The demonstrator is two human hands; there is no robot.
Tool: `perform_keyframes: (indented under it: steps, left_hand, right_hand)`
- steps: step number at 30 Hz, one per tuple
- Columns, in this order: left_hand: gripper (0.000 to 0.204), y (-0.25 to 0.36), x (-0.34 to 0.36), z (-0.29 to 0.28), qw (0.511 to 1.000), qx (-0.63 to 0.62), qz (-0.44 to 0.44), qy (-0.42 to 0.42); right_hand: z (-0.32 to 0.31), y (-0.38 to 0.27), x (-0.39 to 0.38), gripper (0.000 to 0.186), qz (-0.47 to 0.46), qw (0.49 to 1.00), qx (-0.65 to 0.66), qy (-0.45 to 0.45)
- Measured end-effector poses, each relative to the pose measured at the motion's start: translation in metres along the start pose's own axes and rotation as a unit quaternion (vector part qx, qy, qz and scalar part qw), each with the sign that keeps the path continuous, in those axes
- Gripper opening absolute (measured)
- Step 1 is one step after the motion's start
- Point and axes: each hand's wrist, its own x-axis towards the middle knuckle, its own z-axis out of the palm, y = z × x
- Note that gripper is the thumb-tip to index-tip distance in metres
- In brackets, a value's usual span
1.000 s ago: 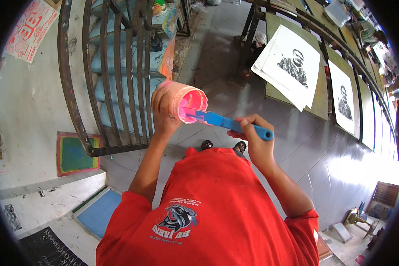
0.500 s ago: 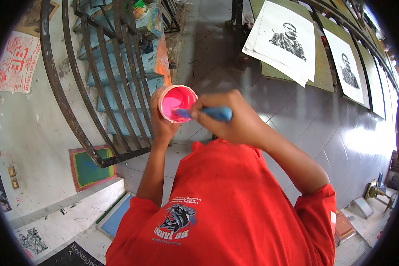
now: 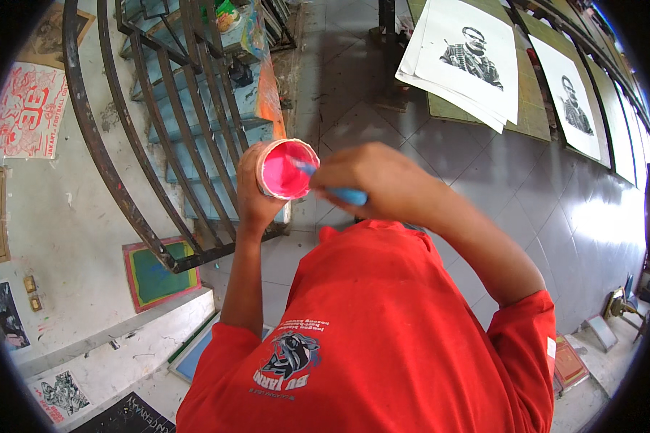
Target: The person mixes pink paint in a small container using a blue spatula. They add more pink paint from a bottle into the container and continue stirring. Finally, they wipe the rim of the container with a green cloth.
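My left hand [image 3: 250, 189] is wrapped round the side of a round tub [image 3: 261, 154], whose open top faces me. Bright pink paint [image 3: 282, 180] coats its inside. Over the tub's right rim, my right hand [image 3: 365, 177] grips a blue-handled tool [image 3: 350, 195], its far end dipping into the paint. Motion blur and the tub's wall hide the exact shape of that end. Both arms reach forward from red sleeves.
A dark metal railing [image 3: 173, 137] runs beside pale blue steps [image 3: 217, 108] on the left. At the upper right, sheets printed with a portrait [image 3: 440, 65] lie on green boards [image 3: 533, 108]. Grey floor tiles [image 3: 477, 187] stretch below. A framed green screen [image 3: 162, 274] leans against the left wall.
The blue-handled tool has swung inside the tub, its handle tilting lower and further left. The tub stays in my left hand, and the whole view has shifted slightly.
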Motion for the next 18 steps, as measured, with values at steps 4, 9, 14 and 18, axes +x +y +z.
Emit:
perform_keyframes:
  steps: [4,9,14,18]
  left_hand:
    - [0.098,-0.003,0.002,-0.008,0.995,0.008,-0.038,-0.087]
    - [0.095,0.006,0.02,-0.023,0.986,-0.003,-0.031,-0.161]
    - [0.094,0.001,0.025,-0.026,0.991,-0.014,-0.033,-0.125]
    - [0.094,0.001,0.016,-0.018,0.993,0.016,-0.027,-0.109]
  right_hand:
    - [-0.005,0.002,0.001,0.014,-0.07,0.996,0.049,-0.017]
    - [-0.026,0.017,0.004,0.018,-0.099,0.986,-0.092,-0.093]
    - [-0.007,0.021,-0.021,0.017,0.001,0.999,0.032,-0.017]
    - [0.017,0.006,-0.032,0.011,0.131,0.971,0.183,0.084]
